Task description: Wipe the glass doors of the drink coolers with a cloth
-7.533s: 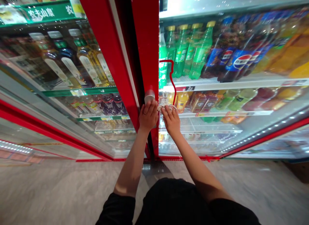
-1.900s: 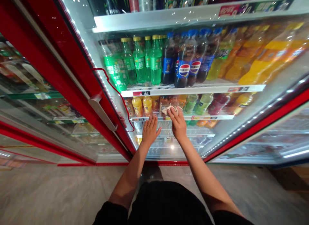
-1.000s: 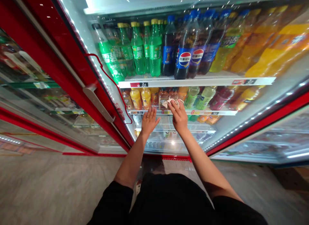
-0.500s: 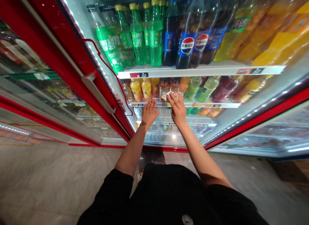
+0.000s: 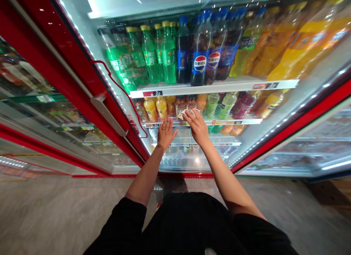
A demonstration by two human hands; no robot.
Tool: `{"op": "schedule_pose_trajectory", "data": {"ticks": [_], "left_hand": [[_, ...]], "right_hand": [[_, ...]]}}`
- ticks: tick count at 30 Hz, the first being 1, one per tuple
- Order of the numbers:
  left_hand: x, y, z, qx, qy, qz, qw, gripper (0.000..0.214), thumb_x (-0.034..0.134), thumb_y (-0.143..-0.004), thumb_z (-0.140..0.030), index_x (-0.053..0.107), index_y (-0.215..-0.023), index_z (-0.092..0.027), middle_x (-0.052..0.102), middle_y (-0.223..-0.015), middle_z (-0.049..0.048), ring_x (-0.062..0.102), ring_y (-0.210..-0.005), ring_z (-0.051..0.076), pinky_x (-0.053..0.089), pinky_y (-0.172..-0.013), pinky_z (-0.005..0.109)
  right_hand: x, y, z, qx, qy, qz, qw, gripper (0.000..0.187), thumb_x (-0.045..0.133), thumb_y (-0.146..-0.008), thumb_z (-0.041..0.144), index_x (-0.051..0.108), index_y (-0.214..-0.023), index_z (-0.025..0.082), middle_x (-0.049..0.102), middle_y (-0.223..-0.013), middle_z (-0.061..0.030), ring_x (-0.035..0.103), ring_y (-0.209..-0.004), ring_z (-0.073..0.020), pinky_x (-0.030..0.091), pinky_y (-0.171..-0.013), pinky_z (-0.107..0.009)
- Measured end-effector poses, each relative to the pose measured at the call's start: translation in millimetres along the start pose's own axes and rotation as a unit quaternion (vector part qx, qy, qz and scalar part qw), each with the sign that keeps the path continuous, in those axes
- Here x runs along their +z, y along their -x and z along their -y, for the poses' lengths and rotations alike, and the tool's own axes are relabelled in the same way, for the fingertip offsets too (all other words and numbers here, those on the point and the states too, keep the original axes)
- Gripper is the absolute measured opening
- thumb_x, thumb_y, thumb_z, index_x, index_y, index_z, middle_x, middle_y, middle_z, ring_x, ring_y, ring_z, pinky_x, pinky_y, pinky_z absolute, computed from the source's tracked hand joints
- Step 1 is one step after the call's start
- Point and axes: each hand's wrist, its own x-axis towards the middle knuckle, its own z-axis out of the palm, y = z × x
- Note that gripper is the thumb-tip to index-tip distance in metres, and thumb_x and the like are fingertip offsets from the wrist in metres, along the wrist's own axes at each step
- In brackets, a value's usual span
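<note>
My left hand (image 5: 165,133) lies flat with its fingers stretched out, a ring on one of them. It appears to rest on the glass door (image 5: 186,160) of a drinks fridge, in front of a shelf edge. My right hand (image 5: 197,127) presses a crumpled pale cloth (image 5: 182,114) against the glass under its fingers, a short way right of the left hand. Behind the hands stand small juice bottles (image 5: 161,108), with brown-capped bottles (image 5: 180,104) partly hidden by the cloth.
Above, a shelf (image 5: 214,87) carries green soda bottles (image 5: 168,54), cola bottles (image 5: 199,63) and large orange drink bottles (image 5: 290,54). A metal handle (image 5: 108,114) sits on the red door frame (image 5: 82,83) at left. Grey floor (image 5: 63,207) lies below.
The view has tilted upward, bringing another shelf in at the top. Both hands and the cloth keep nearly the same place against the bottles behind.
</note>
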Motion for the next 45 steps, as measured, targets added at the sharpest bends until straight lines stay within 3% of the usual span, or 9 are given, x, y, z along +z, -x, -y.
{"op": "schedule_pose_trajectory", "data": {"ticks": [3,9,16,22,28,31,37,41,45], "left_hand": [[-4.0,0.9,-3.5,-0.002,0.003,-0.006,1.0,0.081,0.051,-0.11,-0.05,0.019,-0.175,-0.013,0.038,-0.174,0.0195,0.035,-0.164,0.032,0.026,-0.137,0.049],[-6.0,13.8,-30.7,0.003,0.0,-0.031,1.0,0.083,0.046,-0.112,-0.039,0.001,-0.175,-0.009,0.027,-0.177,0.0212,0.028,-0.166,0.031,0.032,-0.135,0.049],[-11.9,1.8,-59.6,0.126,-0.014,-0.016,0.992,0.074,0.044,-0.113,-0.035,0.01,-0.176,-0.017,0.029,-0.18,0.0105,0.027,-0.167,0.024,0.028,-0.138,0.041],[-3.4,-17.2,-59.2,0.109,-0.012,-0.006,0.994,0.069,0.043,-0.113,-0.036,0.019,-0.175,-0.017,0.036,-0.176,0.01,0.031,-0.166,0.024,0.025,-0.139,0.043],[17.6,-18.8,-57.8,0.082,0.017,0.016,0.996,0.075,0.051,-0.11,-0.038,0.018,-0.175,-0.02,0.035,-0.176,0.0099,0.028,-0.166,0.026,0.021,-0.14,0.045],[23.0,-17.6,-57.0,0.081,0.014,0.008,0.997,0.078,0.055,-0.109,-0.04,0.017,-0.175,-0.021,0.034,-0.176,0.01,0.025,-0.166,0.026,0.02,-0.14,0.044],[25.5,-17.0,-56.7,0.087,0.002,0.014,0.996,0.071,0.051,-0.111,-0.041,0.026,-0.174,-0.022,0.038,-0.174,0.0102,0.025,-0.166,0.024,0.019,-0.14,0.043],[24.7,-17.2,-56.3,0.093,0.011,0.01,0.996,0.067,0.048,-0.112,-0.041,0.028,-0.173,-0.02,0.041,-0.173,0.0115,0.03,-0.165,0.024,0.02,-0.14,0.044],[21.2,-16.3,-56.0,0.104,0.024,0.013,0.994,0.069,0.048,-0.112,-0.04,0.023,-0.174,-0.02,0.042,-0.172,0.0113,0.033,-0.164,0.023,0.022,-0.14,0.043]], "right_hand": [[-6.4,-1.1,-4.8,0.009,-0.01,-0.003,1.0,0.079,0.034,-0.107,0.003,0.021,-0.172,0.046,0.049,-0.17,0.0073,0.032,-0.166,-0.0228,0.038,-0.136,-0.057],[-5.0,7.2,-6.9,0.033,0.002,-0.1,0.994,0.086,0.031,-0.105,-0.002,0.013,-0.172,0.048,0.043,-0.174,0.0072,0.027,-0.167,-0.0234,0.04,-0.135,-0.06],[-19.0,3.8,-23.6,-0.001,-0.006,-0.058,0.998,0.075,0.036,-0.11,0.006,0.022,-0.171,0.048,0.049,-0.17,0.0073,0.033,-0.165,-0.0213,0.037,-0.137,-0.054],[-14.1,13.4,-22.3,0.031,0.006,-0.096,0.995,0.075,0.033,-0.108,0.004,0.025,-0.171,0.044,0.05,-0.169,0.0046,0.03,-0.166,-0.0224,0.039,-0.136,-0.056],[-20.1,3.9,-26.7,0.036,0.019,-0.025,0.999,0.068,0.034,-0.111,0.009,0.032,-0.169,0.046,0.056,-0.164,0.007,0.037,-0.163,-0.0228,0.04,-0.135,-0.054],[-21.1,8.5,-31.1,0.054,0.015,-0.053,0.997,0.068,0.035,-0.111,0.01,0.033,-0.169,0.046,0.056,-0.164,0.0071,0.037,-0.163,-0.0248,0.041,-0.135,-0.057],[-7.5,25.9,-22.8,0.082,0.028,-0.1,0.991,0.068,0.034,-0.11,0.009,0.035,-0.169,0.043,0.059,-0.163,0.0036,0.037,-0.163,-0.0269,0.046,-0.131,-0.059],[-16.5,17.3,-24.0,0.052,0.032,-0.087,0.994,0.07,0.036,-0.11,0.008,0.031,-0.17,0.045,0.057,-0.164,0.0048,0.037,-0.163,-0.0243,0.045,-0.133,-0.056],[-26.2,16.7,-28.2,0.099,0.049,-0.096,0.989,0.072,0.035,-0.109,0.006,0.032,-0.169,0.047,0.056,-0.165,0.0051,0.037,-0.163,-0.0277,0.045,-0.132,-0.062]]}}
